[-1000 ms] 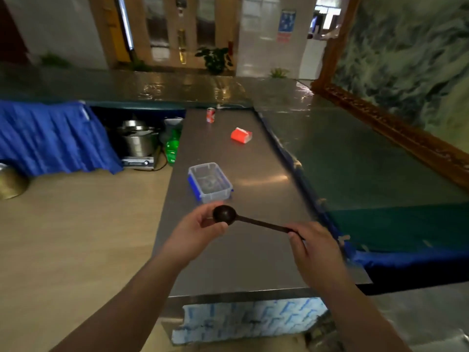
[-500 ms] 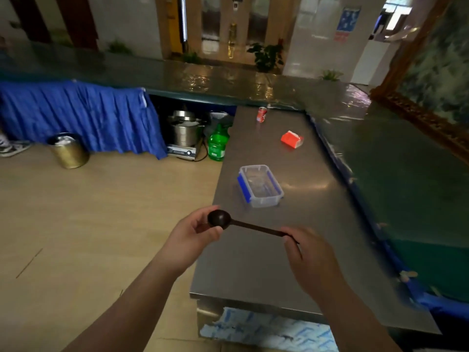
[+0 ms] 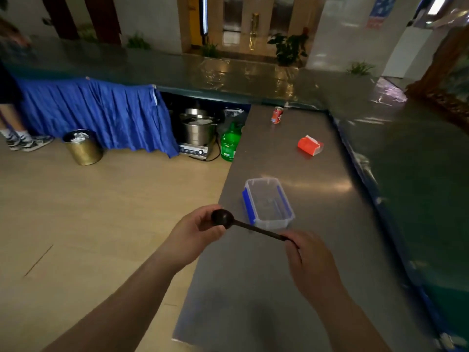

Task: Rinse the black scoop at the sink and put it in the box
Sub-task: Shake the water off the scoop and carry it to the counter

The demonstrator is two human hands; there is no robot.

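Your steel counter [image 3: 317,288] runs off the near edge, and its top carries three loose things: one clear box [image 3: 267,203] with blue clips, open and apparently empty; one red carton [image 3: 309,145] farther off; one red can [image 3: 277,115] at the far end. Your left hand [image 3: 195,233] cups the bowl of the one black scoop [image 3: 223,219], and your right hand [image 3: 308,260] pinches the handle's end, which is hidden in the fingers. The scoop hangs just near of the box.

Dim indoors; daylight from far doorway [image 3: 250,26] glares on counter [image 3: 241,74]. Wide-angle bending at edges, soft blur throughout.
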